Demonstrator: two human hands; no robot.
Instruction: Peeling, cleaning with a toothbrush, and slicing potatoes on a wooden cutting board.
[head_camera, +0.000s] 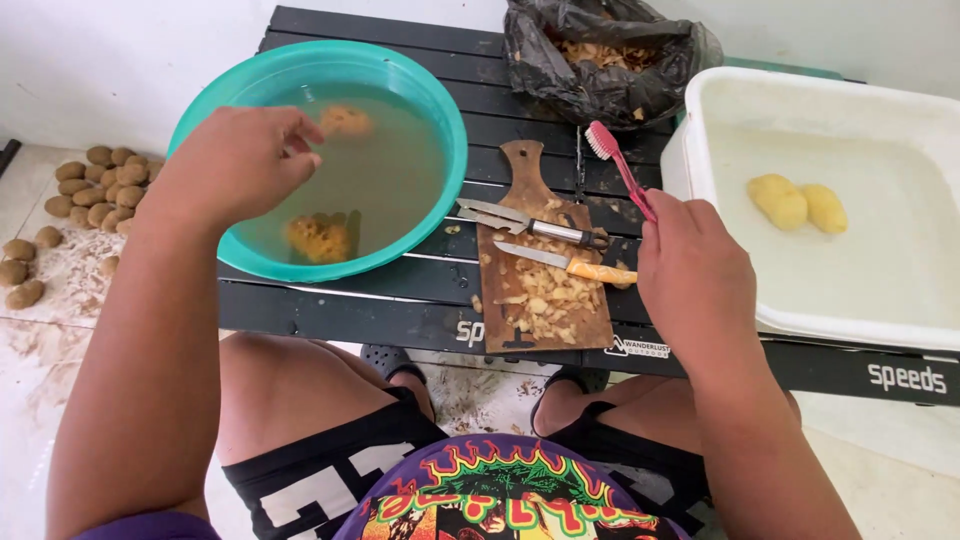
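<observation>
left hand (240, 160) hovers over the teal basin (440, 110) upper left, fingers pinched narrow, empty — two potatoes (320, 238) soaking below. right hand (695, 270) grips a red toothbrush (618, 165), bristles up — ready for scrubbing.

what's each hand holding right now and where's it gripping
The right hand holds a pink toothbrush by the lower handle, bristles up. The left hand hovers over the teal basin, holding nothing visible.

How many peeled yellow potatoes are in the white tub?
2: one peeled potato lies left, the other peeled potato touches it on the right, both in the white tub. None seem hidden.
</observation>
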